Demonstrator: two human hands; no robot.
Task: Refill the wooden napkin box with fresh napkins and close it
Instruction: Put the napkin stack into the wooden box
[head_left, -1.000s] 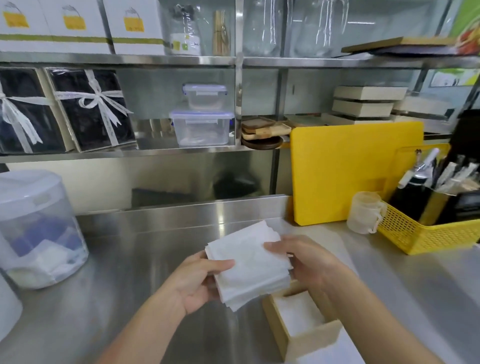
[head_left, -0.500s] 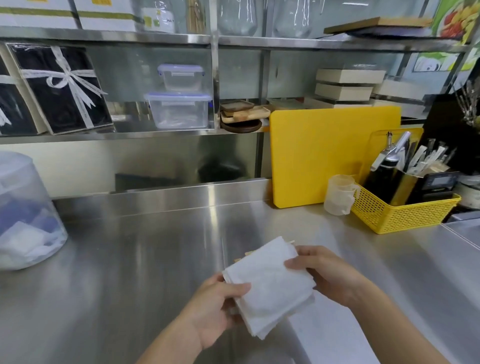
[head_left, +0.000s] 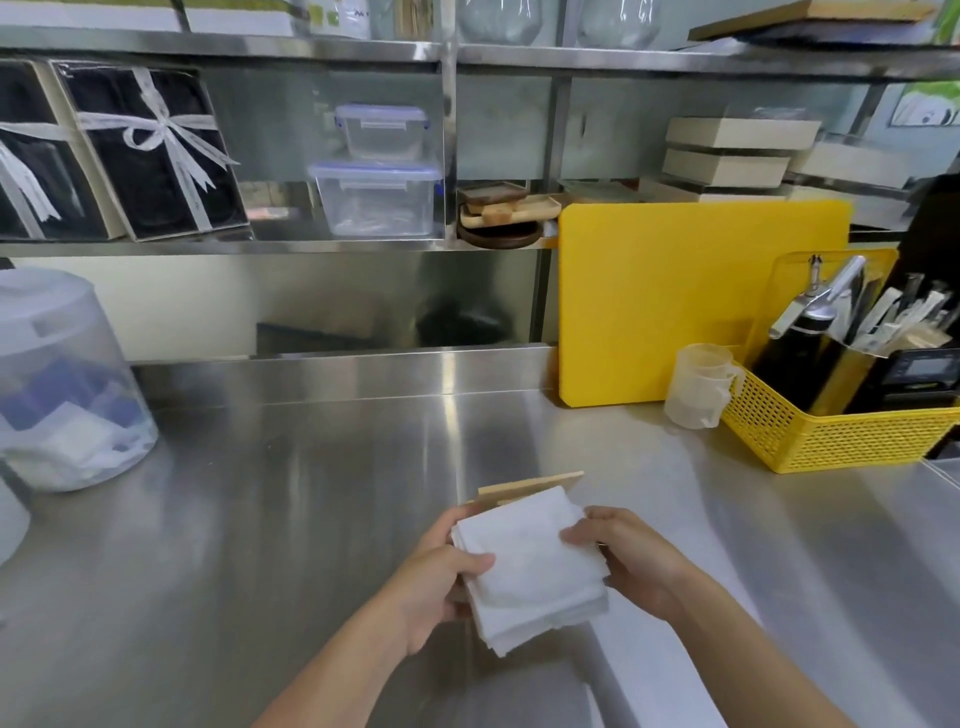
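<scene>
Two hands hold one napkin stack (head_left: 530, 566) over the box (head_left: 524, 488), of which only a wooden edge shows behind it. Loose lower sheets could be fanned out or snagged on the box rim. The left hand (head_left: 441, 582) and right hand (head_left: 628, 561) are each clenched on a stack edge, thumbs on top.

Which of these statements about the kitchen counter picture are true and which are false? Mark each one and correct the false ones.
1. Both hands hold the stack of white napkins. True: left hand, right hand.
2. The cutting board is green. False: it is yellow.
3. A yellow basket stands on the right of the counter. True.
4. The measuring cup sits inside the basket. False: it stands beside it on the counter.
5. The clear lidded containers sit on the counter. False: they are stacked on the shelf.
</scene>
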